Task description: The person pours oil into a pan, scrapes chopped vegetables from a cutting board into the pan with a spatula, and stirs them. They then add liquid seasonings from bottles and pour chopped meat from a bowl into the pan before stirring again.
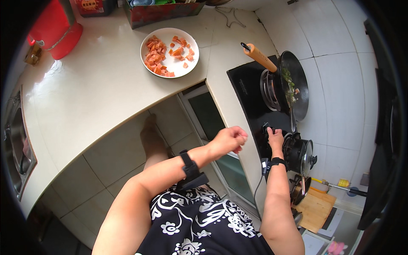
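My right hand is at the front of a black glass gas hob, its thumb and fingers closed around a control knob mostly hidden by them. My left hand hovers near the counter edge, its fingers curled, with nothing visible in it. A black wok with a wooden handle sits on the far burner. Chopped green and pale food lies inside, along with a metal utensil. Beside my right hand stands a black pot with a glass lid.
A white plate of diced orange-pink food stands on the counter. A red bucket-like container and box stand behind. The sink is far left. A small pan and wooden board are at right.
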The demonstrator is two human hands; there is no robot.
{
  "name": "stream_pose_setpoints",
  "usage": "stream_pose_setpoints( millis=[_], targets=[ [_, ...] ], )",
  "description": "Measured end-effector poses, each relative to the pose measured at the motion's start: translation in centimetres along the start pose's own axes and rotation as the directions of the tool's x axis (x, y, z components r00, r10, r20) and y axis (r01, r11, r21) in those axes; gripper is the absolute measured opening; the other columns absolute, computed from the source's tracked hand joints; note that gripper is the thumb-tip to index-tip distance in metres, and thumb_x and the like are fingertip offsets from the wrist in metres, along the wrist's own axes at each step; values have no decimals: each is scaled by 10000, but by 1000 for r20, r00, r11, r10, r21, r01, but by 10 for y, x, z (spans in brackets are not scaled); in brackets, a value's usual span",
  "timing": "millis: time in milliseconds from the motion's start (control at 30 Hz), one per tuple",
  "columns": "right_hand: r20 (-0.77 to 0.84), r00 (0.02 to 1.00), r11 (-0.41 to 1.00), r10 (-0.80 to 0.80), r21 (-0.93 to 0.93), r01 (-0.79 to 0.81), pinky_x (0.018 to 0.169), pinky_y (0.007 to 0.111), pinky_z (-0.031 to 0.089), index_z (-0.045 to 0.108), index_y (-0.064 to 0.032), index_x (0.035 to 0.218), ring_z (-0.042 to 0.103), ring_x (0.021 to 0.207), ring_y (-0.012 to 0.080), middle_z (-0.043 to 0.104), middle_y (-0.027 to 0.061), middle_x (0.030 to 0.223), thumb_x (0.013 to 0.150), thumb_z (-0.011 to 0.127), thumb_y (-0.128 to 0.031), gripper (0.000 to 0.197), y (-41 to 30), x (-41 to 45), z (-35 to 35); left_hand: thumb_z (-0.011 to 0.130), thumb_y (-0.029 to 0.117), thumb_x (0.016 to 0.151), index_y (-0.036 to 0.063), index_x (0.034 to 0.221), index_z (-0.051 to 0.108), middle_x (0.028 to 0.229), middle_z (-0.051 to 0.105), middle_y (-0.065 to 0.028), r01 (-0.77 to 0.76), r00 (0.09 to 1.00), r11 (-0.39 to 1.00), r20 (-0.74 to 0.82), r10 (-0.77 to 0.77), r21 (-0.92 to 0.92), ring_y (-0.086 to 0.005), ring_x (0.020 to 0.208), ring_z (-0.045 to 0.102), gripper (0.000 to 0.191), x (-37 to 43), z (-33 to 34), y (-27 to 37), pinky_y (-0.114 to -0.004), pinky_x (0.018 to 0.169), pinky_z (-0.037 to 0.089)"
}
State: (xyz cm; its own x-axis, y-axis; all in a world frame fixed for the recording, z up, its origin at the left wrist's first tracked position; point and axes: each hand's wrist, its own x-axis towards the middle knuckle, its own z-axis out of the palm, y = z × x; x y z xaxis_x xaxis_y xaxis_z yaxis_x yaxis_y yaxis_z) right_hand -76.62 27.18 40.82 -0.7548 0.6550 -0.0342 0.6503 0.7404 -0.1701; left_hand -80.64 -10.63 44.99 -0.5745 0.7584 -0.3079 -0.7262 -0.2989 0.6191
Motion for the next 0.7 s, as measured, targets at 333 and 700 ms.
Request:
stream_pose_setpoints(
  millis=[333, 700],
  targets=[
    [41, 994, 994, 105, -8, -105, 699, 422, 507, 541, -2, 863, 652, 698, 344, 651, 171, 718, 820, 699, -499, 523, -23, -10, -12, 596, 101, 888, 14, 1020, 589, 817, 600, -17, 91, 979, 996, 182, -88, -12, -111, 666, 597, 158, 33, 54, -23, -259, 603, 520],
    [51, 992, 991, 118, 50, -120, 442, 330, 444, 476, -44, 740, 534, 404, 203, 539, 85, 500, 821, 716, -492, 515, -49, -19, -24, 575, 92, 861, 26, 1004, 583, 811, 595, -8, 161, 982, 986, 110, -157, -33, -109, 673, 584, 157, 36, 37, -23, -253, 603, 512]
  ],
)
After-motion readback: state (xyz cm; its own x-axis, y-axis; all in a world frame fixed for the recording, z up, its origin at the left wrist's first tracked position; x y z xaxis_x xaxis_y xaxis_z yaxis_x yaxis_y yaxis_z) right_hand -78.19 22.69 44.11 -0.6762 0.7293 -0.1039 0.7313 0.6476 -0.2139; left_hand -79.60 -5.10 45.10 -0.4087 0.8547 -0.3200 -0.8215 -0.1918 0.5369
